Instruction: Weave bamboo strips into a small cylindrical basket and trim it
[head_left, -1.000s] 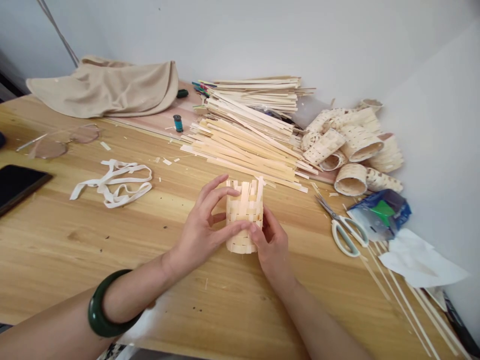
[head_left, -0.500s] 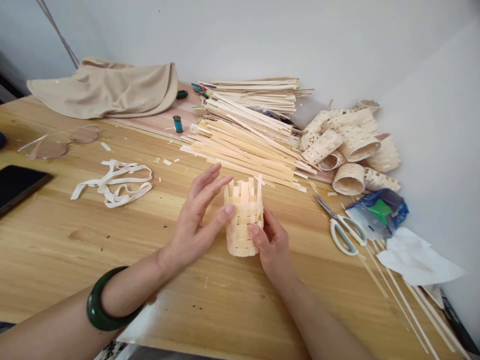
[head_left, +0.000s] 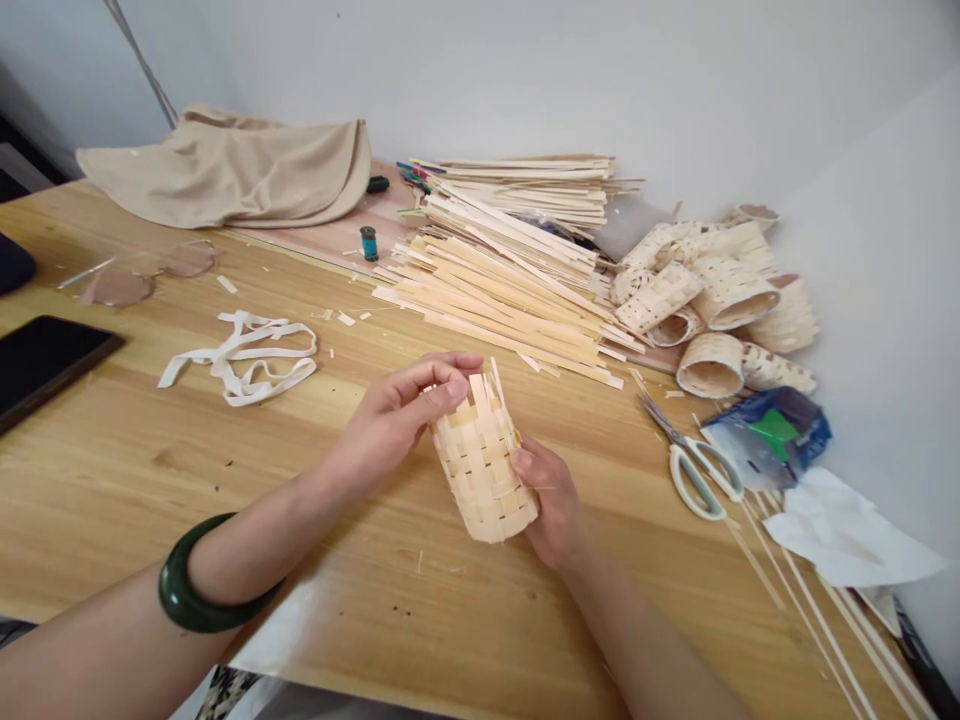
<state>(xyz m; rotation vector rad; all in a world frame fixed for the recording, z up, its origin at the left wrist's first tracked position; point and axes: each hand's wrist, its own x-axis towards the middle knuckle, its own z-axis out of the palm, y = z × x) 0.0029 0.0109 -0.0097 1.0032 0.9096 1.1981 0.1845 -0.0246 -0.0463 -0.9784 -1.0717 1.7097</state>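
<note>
Basket (head_left: pixel 486 470): cylindrical, tilted, flat woven wood; left hand (head_left: pixel 401 405) closed on its rim, right hand (head_left: pixel 553 495) clamped round its side. Strips (head_left: pixel 510 285): piled, far edge of desk (head_left: pixel 375 600).

- The woven cylinder (head_left: pixel 486 470) is formed of flat, matt, wood-like strips, roughened by the weave.
- The table (head_left: pixel 457 625) is surfaced in smooth, grained wood, faintly glossy.
- The draped cloth (head_left: pixel 232 175) is matt and softly creased.
- Metal blades are fitted with smooth, plastic-looking handles on the scissors (head_left: pixel 682 441).
- The bangle (head_left: pixel 178 588) is polished glossy.
- The packet (head_left: pixel 776 432) is made of shiny, crinkled plastic.
</note>
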